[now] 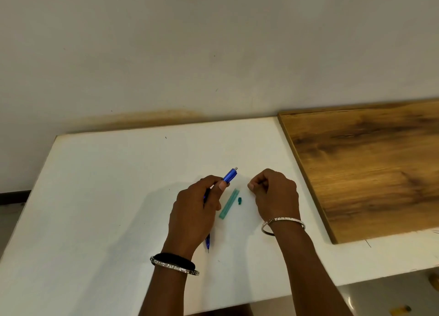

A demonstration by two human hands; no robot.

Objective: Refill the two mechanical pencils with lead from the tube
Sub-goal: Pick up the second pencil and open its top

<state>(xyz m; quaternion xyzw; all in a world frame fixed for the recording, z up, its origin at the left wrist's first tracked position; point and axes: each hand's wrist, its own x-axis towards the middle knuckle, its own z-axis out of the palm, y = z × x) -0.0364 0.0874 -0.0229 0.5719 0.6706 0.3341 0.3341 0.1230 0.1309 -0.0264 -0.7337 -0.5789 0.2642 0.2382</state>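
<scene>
My left hand [197,206] grips a blue mechanical pencil [230,175], its silver-tipped top end pointing up and right. A second blue pencil [208,242] lies on the white table [107,196], mostly hidden under that hand, with its tip showing toward me. Between my hands lies the green translucent lead tube [228,204], and its small dark green cap [240,201] rests just to its right. My right hand [276,194] hovers right of the tube, fingers curled and thumb against forefinger. Anything pinched there is too thin to see.
A wooden board [365,168] covers the table's right side, its edge close to my right hand. A pale wall [213,54] stands behind the table. The table's front edge runs near my forearms.
</scene>
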